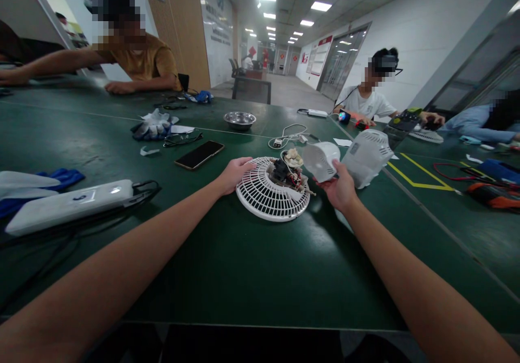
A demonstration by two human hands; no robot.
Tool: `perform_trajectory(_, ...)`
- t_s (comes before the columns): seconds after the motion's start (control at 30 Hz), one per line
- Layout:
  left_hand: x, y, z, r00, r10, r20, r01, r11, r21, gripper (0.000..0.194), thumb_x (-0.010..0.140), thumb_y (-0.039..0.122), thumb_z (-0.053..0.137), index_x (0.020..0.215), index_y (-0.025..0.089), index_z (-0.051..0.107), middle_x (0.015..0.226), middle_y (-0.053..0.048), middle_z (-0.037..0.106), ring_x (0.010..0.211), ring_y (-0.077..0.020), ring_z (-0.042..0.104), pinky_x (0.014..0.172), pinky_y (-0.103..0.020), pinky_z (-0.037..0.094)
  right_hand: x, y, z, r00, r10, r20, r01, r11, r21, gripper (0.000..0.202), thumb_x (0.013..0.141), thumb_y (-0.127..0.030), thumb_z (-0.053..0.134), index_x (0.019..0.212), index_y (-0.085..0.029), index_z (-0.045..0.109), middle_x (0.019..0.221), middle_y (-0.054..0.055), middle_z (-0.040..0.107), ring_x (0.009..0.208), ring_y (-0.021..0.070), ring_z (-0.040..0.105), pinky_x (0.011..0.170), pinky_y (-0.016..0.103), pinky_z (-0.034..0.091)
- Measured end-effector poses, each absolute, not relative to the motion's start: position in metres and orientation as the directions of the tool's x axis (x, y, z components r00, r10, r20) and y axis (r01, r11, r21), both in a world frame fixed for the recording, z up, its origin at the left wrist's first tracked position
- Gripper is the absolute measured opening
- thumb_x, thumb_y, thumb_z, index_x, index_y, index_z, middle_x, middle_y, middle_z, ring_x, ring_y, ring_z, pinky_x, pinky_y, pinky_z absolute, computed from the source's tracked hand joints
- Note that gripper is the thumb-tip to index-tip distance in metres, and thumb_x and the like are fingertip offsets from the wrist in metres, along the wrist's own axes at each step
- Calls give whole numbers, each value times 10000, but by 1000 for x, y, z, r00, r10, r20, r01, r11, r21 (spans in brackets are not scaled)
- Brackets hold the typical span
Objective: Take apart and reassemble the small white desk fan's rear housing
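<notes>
I watch from afar as the grip of my left hand (233,176) clamps the rim of a round white grille (273,207) over the green surface (244,276); wired motor parts (287,174) sit at its far side; my right hand (340,189) pinches a white cover (319,162) beside them; a white housing (368,157) is near that hand; farther off lie a dark phone (199,155), then a metal bowl (240,121); a co-worker in mustard (152,62) sits beyond.
</notes>
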State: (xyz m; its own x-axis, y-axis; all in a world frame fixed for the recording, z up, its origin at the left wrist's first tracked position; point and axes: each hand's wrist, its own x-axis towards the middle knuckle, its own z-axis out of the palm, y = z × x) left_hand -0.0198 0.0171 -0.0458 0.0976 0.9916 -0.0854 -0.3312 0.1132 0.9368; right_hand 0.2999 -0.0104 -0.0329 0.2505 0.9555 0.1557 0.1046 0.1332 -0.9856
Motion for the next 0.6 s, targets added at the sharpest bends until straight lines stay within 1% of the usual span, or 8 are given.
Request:
perform_trajectory(0.03, -19, 17, -46, 82, 995, -63, -314, 86, 946, 242, 830, 117, 769, 1069, 156, 754, 1024, -111, 800, 808, -204, 769, 745, -330, 634, 292, -14, -31, 182, 971, 157, 18, 156, -988, 708, 849, -816, 519, 1304, -275, 573, 1118, 102, 756, 925, 318, 750, 819, 525, 628)
perform_trajectory(0.1, -20, 17, -47, 79, 997, -17, -259, 37, 965, 313, 830, 149, 773, 1142, 158, 745, 1066, -114, 790, 855, -218, 766, 779, -354, 625, 275, -22, -26, 120, 964, 236, -6, 239, -971, 665, 886, -794, 511, 1343, -312, 545, 1217, 90, 739, 1028, 319, 739, 888, 544, 626)
perform_trajectory(0.17, -22, 17, -49, 96, 995, 40, -188, -22, 982, 360, 837, 193, 768, 1194, 156, 739, 1085, -124, 780, 904, -240, 758, 830, -393, 615, 260, -34, -21, 108, 928, 356, 98, 346, -933, 702, 874, -708, 643, 1449, -346, 464, 1280, 83, 716, 1084, 326, 715, 959, 575, 606)
perform_trajectory(0.23, -26, 16, -48, 101, 985, 140, -83, -131, 988, 383, 825, 240, 782, 1199, 164, 751, 1150, -139, 768, 1031, -285, 740, 934, -446, 589, 249, -44, -17, -8, 907, 422, 243, 411, -879, 854, 805, -583, 806, 1522, -354, 401, 1232, 78, 724, 1074, 335, 705, 1021, 617, 573)
perform_trajectory(0.3, -29, 12, -44, 111, 952, 286, 68, -295, 953, 385, 795, 289, 819, 1167, 197, 781, 1299, -142, 734, 1267, -347, 652, 1109, -514, 489, 244, -53, -13, -128, 891, 437, 354, 452, -819, 912, 757, -488, 880, 1531, -340, 421, 1178, 72, 729, 1069, 342, 700, 1067, 657, 537)
perform_trajectory(0.4, -30, 2, -32, 218, 854, 472, 212, -514, 831, 427, 762, 327, 856, 1179, 264, 794, 1494, -98, 649, 1521, -383, 423, 1284, -562, 224, 244, -58, -11, -165, 874, 457, 408, 482, -775, 822, 752, -427, 885, 1478, -335, 512, 1227, 77, 721, 1107, 354, 687, 1085, 688, 516)
perform_trajectory(0.5, -27, -8, -20, 354, 805, 475, 141, -548, 824, 497, 719, 305, 883, 1204, 253, 789, 1364, -118, 728, 1370, -380, 574, 1243, -527, 291, 248, -57, -10, -131, 872, 471, 396, 482, -782, 810, 737, -385, 883, 1470, -341, 540, 1317, 79, 704, 1129, 360, 682, 1058, 687, 536)
perform_trajectory(0.6, -25, -12, -13, 385, 793, 472, 131, -553, 823, 568, 698, 326, 902, 1246, 252, 772, 1193, -120, 774, 1174, -357, 655, 1146, -490, 386, 251, -56, -10, -127, 876, 465, 376, 476, -795, 813, 738, -395, 879, 1480, -340, 549, 1360, 79, 695, 1148, 363, 684, 1047, 677, 551)
